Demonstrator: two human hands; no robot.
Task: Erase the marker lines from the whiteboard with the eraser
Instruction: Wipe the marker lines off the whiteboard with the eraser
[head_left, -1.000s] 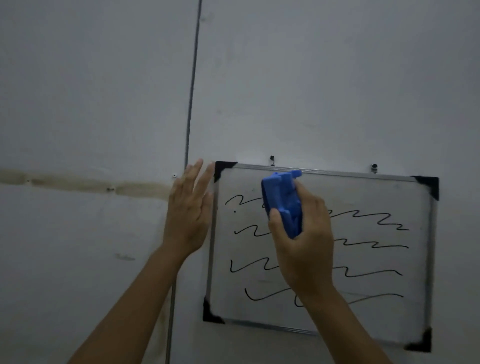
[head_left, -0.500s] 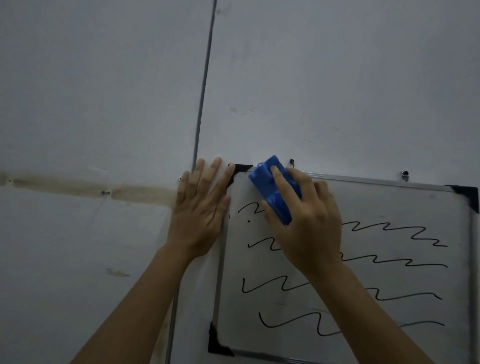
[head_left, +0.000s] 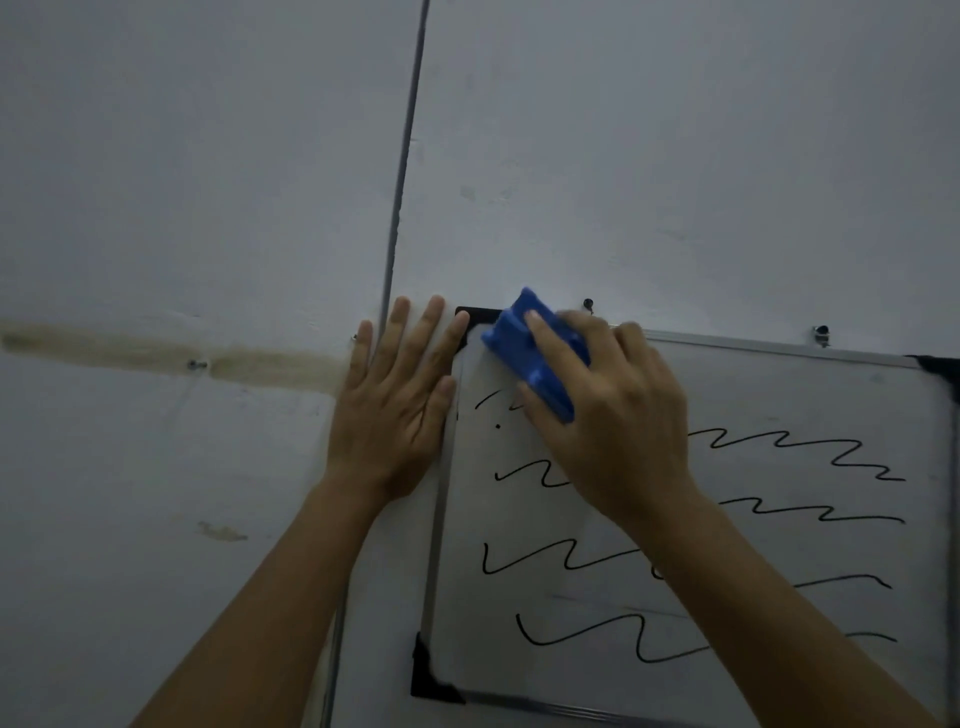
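A small whiteboard (head_left: 779, 405) with a metal frame and black corner caps hangs on the wall. Several wavy black marker lines (head_left: 795, 447) run across it. My right hand (head_left: 618, 415) grips a blue eraser (head_left: 535, 358) and presses it against the board near the top left corner. Only a short stroke and a dot of the top line show left of the eraser. My left hand (head_left: 400, 410) lies flat on the wall, fingers straight, touching the board's left frame edge. My right forearm hides the middle of the lower lines.
The grey wall (head_left: 623, 156) has a vertical seam (head_left: 402, 156) running down left of the board. A brownish stained strip (head_left: 156, 353) with a screw crosses the wall at left. Two small hooks (head_left: 821, 335) stand above the board's top edge.
My right hand has carried the eraser up and left from the board's upper middle into the top left corner. My left hand now lies flat against the frame. The view shifted left.
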